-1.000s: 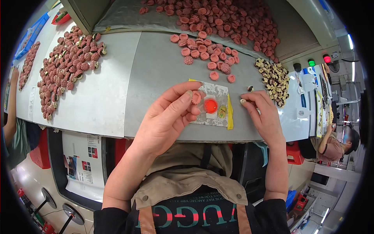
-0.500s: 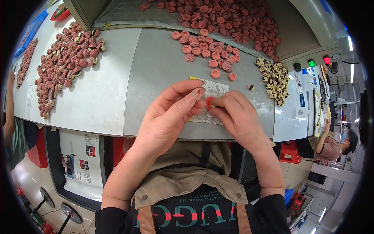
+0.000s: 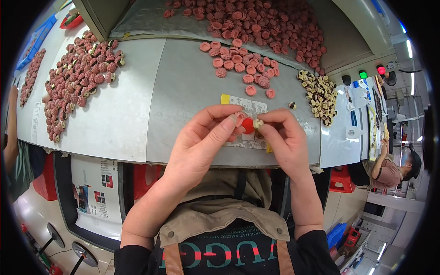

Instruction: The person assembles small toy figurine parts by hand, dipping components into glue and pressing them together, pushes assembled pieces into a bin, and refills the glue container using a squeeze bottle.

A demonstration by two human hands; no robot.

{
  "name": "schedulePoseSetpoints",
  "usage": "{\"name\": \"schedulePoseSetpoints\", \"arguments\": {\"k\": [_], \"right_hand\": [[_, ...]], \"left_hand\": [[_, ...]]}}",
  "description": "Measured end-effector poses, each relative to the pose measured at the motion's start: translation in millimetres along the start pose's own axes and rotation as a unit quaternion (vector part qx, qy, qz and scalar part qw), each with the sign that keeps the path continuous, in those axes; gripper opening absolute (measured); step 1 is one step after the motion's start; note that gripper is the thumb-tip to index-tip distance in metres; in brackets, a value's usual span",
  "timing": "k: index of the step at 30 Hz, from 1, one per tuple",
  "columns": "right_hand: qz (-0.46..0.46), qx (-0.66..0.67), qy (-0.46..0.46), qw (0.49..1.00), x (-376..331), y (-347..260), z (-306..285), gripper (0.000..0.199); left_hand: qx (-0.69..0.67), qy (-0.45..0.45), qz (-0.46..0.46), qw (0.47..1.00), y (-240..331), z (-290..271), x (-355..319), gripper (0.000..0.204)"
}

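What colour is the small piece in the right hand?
The small piece is mostly pale cream; best seen in head view.

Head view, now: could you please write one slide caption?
The left hand pinches a pink shell, the right hand a small cream piece, near a red disc.

head view | head-worn left fisheye (straight edges bow) | faces down | near, above worktable (image 3: 183, 91)
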State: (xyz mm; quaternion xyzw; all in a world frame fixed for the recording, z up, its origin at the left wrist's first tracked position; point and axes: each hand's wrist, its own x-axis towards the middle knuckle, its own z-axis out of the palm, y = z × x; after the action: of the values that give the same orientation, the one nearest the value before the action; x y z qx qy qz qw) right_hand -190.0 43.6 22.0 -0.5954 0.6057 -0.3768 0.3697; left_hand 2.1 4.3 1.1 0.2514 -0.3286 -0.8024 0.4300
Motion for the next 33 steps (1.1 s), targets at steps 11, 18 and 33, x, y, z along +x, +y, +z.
{"name": "schedulePoseSetpoints", "arguments": {"k": [11,18,33], "right_hand": [[-0.148,0.129,0.044,0.980,-5,6,21,0.021],[-0.190,0.103,0.095,0.972,-7,8,26,0.022],[-0.166,0.163,0.059,0.971,-14,10,18,0.020]], "left_hand": [[0.060,-0.023,-0.010,0.998,-1,9,0,0.028],[0.124,0.000,0.143,0.982,-19,13,-4,0.021],[0.116,-0.017,0.032,0.993,-7,20,-3,0.022]]}}
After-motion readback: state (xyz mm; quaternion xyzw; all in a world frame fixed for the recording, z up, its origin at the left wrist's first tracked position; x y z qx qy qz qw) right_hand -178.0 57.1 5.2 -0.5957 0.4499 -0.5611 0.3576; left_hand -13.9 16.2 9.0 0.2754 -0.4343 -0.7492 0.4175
